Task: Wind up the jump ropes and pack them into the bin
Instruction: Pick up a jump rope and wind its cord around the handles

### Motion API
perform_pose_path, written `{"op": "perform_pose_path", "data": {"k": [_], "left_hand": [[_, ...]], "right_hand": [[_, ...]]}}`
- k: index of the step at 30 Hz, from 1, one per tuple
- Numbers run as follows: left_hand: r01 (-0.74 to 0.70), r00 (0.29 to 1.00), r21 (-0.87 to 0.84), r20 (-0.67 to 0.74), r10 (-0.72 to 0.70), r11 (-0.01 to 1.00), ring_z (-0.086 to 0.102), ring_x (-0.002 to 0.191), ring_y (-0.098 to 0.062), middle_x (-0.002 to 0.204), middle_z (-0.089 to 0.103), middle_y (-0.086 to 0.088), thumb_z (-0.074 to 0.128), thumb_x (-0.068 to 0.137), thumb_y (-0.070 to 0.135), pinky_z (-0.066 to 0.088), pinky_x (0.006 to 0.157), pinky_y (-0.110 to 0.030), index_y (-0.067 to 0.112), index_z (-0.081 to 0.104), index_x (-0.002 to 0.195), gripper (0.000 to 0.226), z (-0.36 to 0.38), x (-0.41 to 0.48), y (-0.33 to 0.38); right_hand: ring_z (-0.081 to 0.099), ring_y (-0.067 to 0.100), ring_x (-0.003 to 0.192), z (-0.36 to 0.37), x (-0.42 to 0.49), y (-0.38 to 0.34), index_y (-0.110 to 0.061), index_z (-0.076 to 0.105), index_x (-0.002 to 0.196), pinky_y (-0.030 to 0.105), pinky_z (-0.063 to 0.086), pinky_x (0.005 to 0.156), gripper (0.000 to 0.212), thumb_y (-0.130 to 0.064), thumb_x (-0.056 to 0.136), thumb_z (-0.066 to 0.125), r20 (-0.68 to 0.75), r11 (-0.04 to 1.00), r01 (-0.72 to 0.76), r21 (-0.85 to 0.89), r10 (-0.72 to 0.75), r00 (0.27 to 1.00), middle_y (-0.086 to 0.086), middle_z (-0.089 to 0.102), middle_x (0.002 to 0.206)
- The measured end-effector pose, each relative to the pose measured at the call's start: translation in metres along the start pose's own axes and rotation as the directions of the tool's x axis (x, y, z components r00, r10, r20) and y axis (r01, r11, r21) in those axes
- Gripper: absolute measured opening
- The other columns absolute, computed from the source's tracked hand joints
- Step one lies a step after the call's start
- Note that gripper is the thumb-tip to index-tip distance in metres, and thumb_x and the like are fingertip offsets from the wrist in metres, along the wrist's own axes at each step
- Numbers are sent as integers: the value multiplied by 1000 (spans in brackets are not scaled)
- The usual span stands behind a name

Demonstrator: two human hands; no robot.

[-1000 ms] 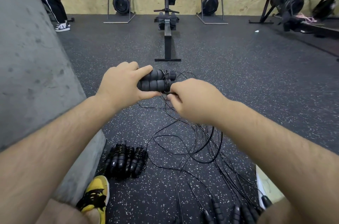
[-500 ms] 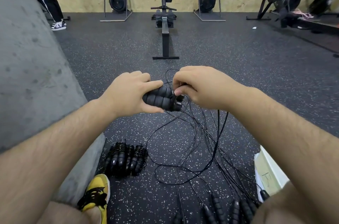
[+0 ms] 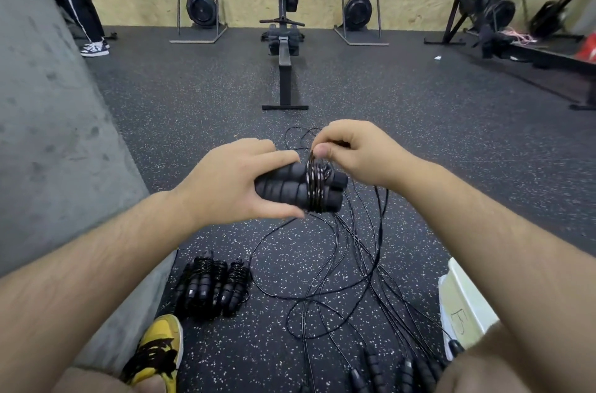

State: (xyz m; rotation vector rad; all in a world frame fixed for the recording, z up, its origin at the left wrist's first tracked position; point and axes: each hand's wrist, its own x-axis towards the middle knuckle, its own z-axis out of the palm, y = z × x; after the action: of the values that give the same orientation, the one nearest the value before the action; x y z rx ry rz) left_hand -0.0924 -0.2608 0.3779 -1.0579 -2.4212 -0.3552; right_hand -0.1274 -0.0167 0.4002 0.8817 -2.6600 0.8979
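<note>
My left hand (image 3: 233, 183) grips two black foam jump rope handles (image 3: 290, 186) held side by side, with several turns of thin black cord (image 3: 315, 183) wound around them. My right hand (image 3: 351, 151) pinches that cord just above the handles. The rest of the cord hangs down into a tangle of loose black ropes (image 3: 348, 263) on the floor. Three wound-up ropes (image 3: 214, 283) lie together on the floor at lower left. A white bin (image 3: 464, 305) shows partly at lower right, behind my right forearm.
A grey concrete wall (image 3: 48, 134) runs along the left. More loose handles (image 3: 387, 373) lie at the bottom edge. My yellow and black shoe (image 3: 154, 350) is at bottom left. A rowing machine (image 3: 285, 47) stands ahead; a person's legs (image 3: 80, 6) are far left.
My right hand has carried the cord from below the handles up over their top, adding turns of cord. Both hands have shifted slightly down and to the right.
</note>
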Motion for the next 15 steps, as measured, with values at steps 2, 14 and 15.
{"op": "perform_pose_path", "data": {"k": [2, 14, 15], "left_hand": [[36, 999, -38, -6, -36, 999, 50, 81, -13, 85, 49, 13, 66, 74, 80, 48, 74, -36, 27, 65, 119, 69, -3, 0, 4], [217, 968, 56, -142, -208, 974, 57, 96, -15, 95, 54, 12, 54, 79, 77, 49, 79, -34, 38, 52, 137, 70, -9, 6, 0], [237, 963, 75, -153, -224, 969, 57, 96, -17, 95, 55, 10, 54, 79, 77, 50, 78, -34, 38, 52, 137, 70, -10, 6, -5]], "right_hand": [[56, 6, 75, 3, -1, 1, -20, 72, 89, 25, 45, 75, 10, -22, 96, 65, -30, 993, -42, 112, 46, 999, -8, 65, 80], [46, 5, 58, 49, -7, -26, -28, 49, 74, 23, 40, 56, 32, -14, 102, 44, 179, 943, -286, 171, 256, 950, -10, 52, 69], [44, 7, 56, 54, -8, -31, -27, 52, 78, 23, 39, 54, 29, -18, 104, 41, 187, 935, -285, 211, 248, 951, -10, 51, 68]]}}
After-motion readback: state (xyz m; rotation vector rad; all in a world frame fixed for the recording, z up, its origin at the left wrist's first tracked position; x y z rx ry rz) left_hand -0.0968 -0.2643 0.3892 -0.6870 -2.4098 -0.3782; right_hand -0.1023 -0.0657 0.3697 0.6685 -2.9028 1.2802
